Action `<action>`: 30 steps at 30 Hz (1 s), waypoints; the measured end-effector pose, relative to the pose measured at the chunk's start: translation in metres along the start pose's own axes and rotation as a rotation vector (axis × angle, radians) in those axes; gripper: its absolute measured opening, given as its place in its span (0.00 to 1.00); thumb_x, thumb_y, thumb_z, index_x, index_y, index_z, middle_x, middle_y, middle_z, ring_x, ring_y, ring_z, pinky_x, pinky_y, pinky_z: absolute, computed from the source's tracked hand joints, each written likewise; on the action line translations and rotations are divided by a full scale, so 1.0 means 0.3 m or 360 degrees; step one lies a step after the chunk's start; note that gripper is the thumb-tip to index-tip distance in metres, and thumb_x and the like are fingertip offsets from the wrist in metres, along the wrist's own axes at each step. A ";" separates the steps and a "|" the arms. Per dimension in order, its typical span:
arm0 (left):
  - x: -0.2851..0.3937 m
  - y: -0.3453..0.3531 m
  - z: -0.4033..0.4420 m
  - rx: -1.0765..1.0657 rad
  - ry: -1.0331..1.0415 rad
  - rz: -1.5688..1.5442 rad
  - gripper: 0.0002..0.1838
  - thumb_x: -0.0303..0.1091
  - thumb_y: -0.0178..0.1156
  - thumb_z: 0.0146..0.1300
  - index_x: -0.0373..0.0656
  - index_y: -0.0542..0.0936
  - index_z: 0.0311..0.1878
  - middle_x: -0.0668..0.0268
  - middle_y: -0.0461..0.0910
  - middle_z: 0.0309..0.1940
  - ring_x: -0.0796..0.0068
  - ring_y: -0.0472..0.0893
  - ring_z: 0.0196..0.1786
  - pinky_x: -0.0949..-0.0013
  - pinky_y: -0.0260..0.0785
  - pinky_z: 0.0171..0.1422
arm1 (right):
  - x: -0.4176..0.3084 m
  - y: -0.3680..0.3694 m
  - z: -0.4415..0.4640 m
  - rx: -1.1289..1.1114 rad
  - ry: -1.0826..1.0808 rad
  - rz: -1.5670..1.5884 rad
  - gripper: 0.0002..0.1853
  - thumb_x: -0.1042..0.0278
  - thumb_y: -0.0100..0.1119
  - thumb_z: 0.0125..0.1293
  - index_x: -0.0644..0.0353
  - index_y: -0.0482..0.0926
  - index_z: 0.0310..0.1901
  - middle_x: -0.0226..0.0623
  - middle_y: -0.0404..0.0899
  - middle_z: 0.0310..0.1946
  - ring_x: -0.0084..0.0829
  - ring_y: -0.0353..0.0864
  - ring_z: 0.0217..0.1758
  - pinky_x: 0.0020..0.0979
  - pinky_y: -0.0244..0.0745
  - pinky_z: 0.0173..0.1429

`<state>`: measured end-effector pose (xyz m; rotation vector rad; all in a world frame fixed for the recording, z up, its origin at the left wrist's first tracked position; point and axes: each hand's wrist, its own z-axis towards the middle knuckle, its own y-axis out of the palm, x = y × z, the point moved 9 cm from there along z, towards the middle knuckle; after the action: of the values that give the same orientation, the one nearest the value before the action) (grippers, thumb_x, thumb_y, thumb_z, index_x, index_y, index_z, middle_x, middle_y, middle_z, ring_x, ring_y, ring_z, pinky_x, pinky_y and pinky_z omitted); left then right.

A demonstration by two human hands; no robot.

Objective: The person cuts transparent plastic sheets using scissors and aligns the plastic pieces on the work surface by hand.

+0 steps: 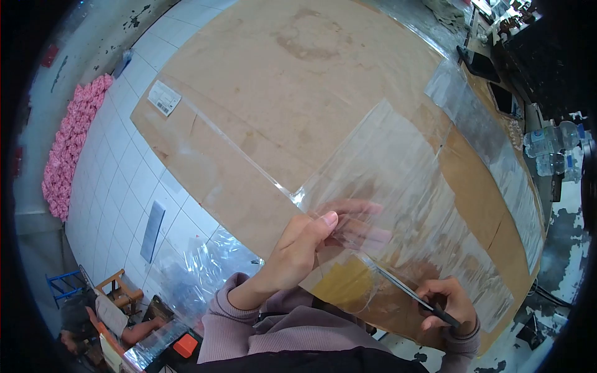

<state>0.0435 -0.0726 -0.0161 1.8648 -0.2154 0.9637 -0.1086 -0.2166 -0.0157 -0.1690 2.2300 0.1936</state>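
My left hand (pixel 305 245) pinches the edge of a clear plastic sheet (pixel 398 161). The thumb lies on top, and the fingers show through the film from beneath. Lower right, my right hand (pixel 449 304) grips a pair of scissors (pixel 401 285) with dark handles. Their blades point up and left toward the film just below my left hand; whether they are open is hard to make out. A yellow patch (pixel 345 283) lies by the blades, seen partly through the plastic. Brown board (pixel 261 93) covers the table under the sheet.
Another strip of plastic (pixel 460 93) runs along the right edge, near two phones (pixel 504 99) and water bottles (pixel 550 142). A white label (pixel 164 98) lies at the upper left. Pink bundles (pixel 74 143) line the wall. A seated person (pixel 115 314) is at lower left.
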 end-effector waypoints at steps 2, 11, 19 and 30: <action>0.006 -0.002 -0.003 -0.0006 0.0022 -0.0045 0.26 0.39 0.33 0.70 0.28 0.62 0.61 0.45 0.74 0.51 0.60 0.75 0.55 0.65 0.63 0.62 | 0.008 0.001 -0.001 0.0001 0.0000 0.0102 0.22 0.63 0.77 0.42 0.66 0.77 0.35 0.25 0.70 0.21 0.16 0.65 0.25 0.21 0.58 0.28; 0.008 0.007 -0.001 -0.0154 0.0117 -0.0074 0.27 0.36 0.37 0.68 0.19 0.60 0.60 0.43 0.70 0.56 0.56 0.74 0.56 0.62 0.63 0.62 | -0.017 0.012 -0.008 0.0021 -0.0051 0.0199 0.20 0.62 0.74 0.45 0.66 0.77 0.34 0.25 0.71 0.20 0.16 0.66 0.23 0.19 0.59 0.28; 0.007 0.003 -0.003 -0.0091 0.0132 -0.0078 0.26 0.35 0.35 0.68 0.18 0.62 0.59 0.42 0.69 0.56 0.57 0.72 0.58 0.63 0.62 0.64 | -0.035 0.021 -0.009 0.0023 -0.0051 -0.0086 0.16 0.63 0.72 0.49 0.65 0.77 0.33 0.28 0.73 0.23 0.17 0.68 0.27 0.20 0.62 0.31; 0.007 -0.005 -0.022 -0.0126 0.0209 -0.0012 0.26 0.35 0.36 0.67 0.18 0.65 0.56 0.45 0.70 0.57 0.58 0.72 0.59 0.65 0.60 0.64 | -0.101 0.051 0.044 0.0042 -0.0108 -0.0355 0.16 0.61 0.72 0.49 0.64 0.77 0.31 0.27 0.70 0.18 0.15 0.65 0.23 0.20 0.59 0.27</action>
<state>0.0422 -0.0659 -0.0143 1.7224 -0.1646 1.0535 -0.0829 -0.1972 0.0013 -0.3889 2.1265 0.0473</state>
